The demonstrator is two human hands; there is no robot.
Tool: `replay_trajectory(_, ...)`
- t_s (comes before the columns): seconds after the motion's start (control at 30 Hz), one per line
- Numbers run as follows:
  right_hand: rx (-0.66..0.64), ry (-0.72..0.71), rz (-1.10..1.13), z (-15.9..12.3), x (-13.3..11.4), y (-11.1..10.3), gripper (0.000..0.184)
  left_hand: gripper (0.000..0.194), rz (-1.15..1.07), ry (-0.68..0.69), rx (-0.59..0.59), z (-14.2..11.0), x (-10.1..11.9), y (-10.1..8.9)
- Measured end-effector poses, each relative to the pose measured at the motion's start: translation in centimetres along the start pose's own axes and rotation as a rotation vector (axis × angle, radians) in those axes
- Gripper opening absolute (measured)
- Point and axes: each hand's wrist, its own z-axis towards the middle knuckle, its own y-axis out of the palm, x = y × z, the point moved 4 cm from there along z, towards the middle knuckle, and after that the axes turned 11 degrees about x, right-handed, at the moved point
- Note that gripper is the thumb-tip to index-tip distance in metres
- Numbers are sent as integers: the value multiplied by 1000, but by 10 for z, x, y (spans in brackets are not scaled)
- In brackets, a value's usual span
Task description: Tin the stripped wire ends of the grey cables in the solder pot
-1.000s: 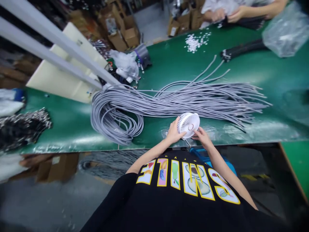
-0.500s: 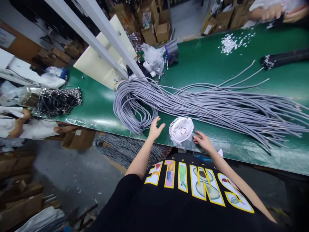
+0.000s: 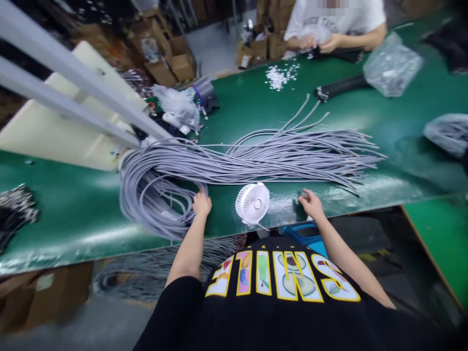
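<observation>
Long grey cables [image 3: 256, 163] lie in a bundle across the green table, looped round at their left end. At the right side of that loop is my left hand [image 3: 202, 204], fingers curled in against the strands; the exact grip is partly hidden. A small white fan [image 3: 252, 204] stands between my two hands, touched by neither. My right hand [image 3: 312, 204] hovers by the table's front edge, right of the fan, its fingers loosely bent and apart with nothing in them.
White posts [image 3: 80, 78] and a cream panel [image 3: 73, 112] rise at the left. Behind the cables are plastic bags [image 3: 179, 105], a grey-purple cup-like object [image 3: 205, 94] and small white pieces [image 3: 280, 78]. Across the table a person [image 3: 336, 29] handles black cables [image 3: 343, 87].
My left hand has moved left from beside the fan onto the cable loop and its fingers have curled. My right hand is farther from the fan. The view has swung right.
</observation>
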Motion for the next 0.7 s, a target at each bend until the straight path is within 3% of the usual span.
replay_trajectory(0.07,88,-10,-70,16,0,-13,55,59,22,41,-4,-18,-17,-2)
replay_trajectory(0.17,175,-21,-157,36,0,-24,55,57,90,109,-15,-49,-58,1)
replay_trajectory(0.27,211,-67,-215,50,-3,-24,53,56,163,154,-38,-67,-103,7)
replay_trajectory(0.33,221,-109,-242,53,-6,-21,51,57,181,126,-61,-69,-119,7)
replay_trajectory(0.4,219,-159,-262,49,-9,-18,50,59,185,79,-86,-71,-118,3)
replay_trajectory(0.5,195,-256,-277,33,-11,-15,48,62,169,-27,-95,-75,-96,-4)
replay_trajectory(0.63,138,-392,-268,14,-3,-13,43,64,153,-189,-2,-89,-65,-14)
replay_trajectory(0.7,145,-466,-311,10,7,-14,39,60,87,-194,79,-98,-55,-25)
